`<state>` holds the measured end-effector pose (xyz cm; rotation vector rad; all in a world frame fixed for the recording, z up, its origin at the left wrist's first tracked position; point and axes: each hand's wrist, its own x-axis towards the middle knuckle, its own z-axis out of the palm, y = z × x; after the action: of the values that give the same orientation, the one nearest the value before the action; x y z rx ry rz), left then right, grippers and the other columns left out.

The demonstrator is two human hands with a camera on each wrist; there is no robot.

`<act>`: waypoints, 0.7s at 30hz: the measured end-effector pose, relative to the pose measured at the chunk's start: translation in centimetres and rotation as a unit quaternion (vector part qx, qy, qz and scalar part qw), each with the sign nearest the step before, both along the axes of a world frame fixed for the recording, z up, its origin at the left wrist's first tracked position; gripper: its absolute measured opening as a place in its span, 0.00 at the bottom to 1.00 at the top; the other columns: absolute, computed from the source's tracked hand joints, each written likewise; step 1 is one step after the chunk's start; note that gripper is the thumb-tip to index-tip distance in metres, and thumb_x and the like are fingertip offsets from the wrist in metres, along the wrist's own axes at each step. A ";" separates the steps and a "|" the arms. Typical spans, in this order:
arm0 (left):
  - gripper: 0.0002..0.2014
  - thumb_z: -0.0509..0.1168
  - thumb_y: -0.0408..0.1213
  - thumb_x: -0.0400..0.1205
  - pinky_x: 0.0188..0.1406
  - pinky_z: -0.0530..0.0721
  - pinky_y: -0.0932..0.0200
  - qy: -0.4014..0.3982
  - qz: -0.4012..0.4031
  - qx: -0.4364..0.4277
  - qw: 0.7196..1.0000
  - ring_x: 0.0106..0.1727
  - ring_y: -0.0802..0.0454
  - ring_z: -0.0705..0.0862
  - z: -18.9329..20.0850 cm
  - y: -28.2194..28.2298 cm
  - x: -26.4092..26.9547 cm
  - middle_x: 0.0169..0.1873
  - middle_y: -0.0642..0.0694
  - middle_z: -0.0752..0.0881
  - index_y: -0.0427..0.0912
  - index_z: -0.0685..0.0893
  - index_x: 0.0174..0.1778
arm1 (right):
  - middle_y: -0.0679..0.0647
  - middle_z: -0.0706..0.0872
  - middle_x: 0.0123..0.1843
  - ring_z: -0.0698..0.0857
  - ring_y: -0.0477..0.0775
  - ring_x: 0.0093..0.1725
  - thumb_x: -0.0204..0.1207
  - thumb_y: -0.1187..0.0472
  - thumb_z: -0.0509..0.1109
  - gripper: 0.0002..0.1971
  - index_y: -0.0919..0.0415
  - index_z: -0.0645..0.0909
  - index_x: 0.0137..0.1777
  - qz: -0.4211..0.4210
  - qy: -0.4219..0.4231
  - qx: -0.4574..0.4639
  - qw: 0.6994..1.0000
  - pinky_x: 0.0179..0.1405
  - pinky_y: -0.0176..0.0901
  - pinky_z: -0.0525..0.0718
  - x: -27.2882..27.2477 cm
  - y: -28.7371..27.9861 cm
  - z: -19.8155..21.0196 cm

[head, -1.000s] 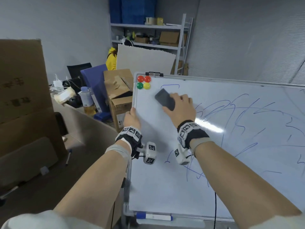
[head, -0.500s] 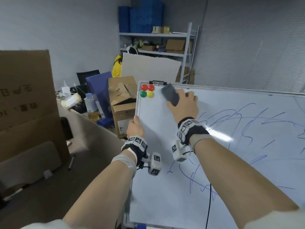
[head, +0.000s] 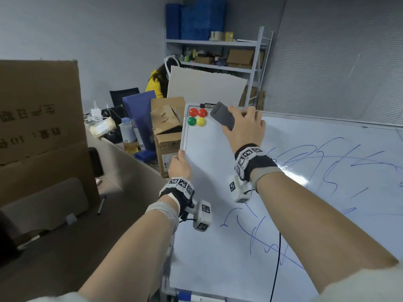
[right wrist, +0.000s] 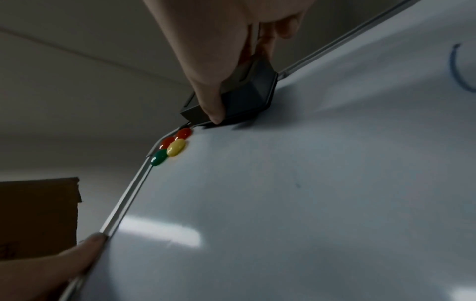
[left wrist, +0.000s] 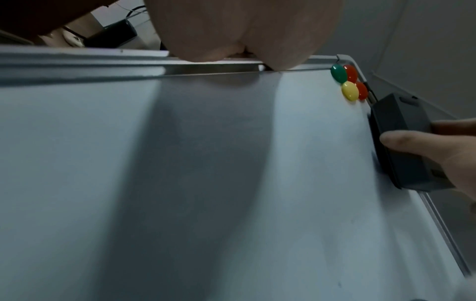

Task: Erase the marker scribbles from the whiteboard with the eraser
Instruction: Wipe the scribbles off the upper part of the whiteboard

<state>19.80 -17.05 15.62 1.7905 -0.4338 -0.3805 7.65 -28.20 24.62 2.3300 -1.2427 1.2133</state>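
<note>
A large whiteboard (head: 209,171) leans in front of me, covered with blue marker scribbles (head: 322,158) across its middle and right and more scribbles (head: 257,234) lower down. My right hand (head: 244,127) grips a dark grey eraser (head: 222,116) and presses it flat on the board at the top edge, just right of several round magnets (head: 197,117). In the right wrist view the eraser (right wrist: 242,97) touches the top frame. My left hand (head: 180,165) grips the board's left frame edge (right wrist: 121,207).
A marker (head: 200,298) lies in the tray at the board's bottom. Cardboard boxes (head: 168,129), a bottle (head: 126,131) and clutter stand on a desk left of the board. A person in yellow (head: 156,81) sits behind. A shelf rack (head: 218,53) stands at the back.
My right hand has slid the eraser up the board, from below the magnets' level to the top edge. A short blue line near the top is gone. My left hand still holds the frame.
</note>
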 end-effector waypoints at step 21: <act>0.26 0.46 0.51 0.89 0.68 0.71 0.43 -0.026 0.136 0.042 0.989 0.63 0.34 0.83 -5.8 0.0 -2.9 0.60 0.32 0.86 0.34 0.79 0.64 | 0.54 0.78 0.57 0.77 0.61 0.55 0.73 0.42 0.75 0.28 0.48 0.76 0.72 0.095 0.091 0.031 0.991 0.54 0.57 0.81 -11.1 3.0 -12.2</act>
<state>16.94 -17.10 9.86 1.9150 -0.2071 -0.1621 -3.44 -25.24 12.42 2.5860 -1.0322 1.0002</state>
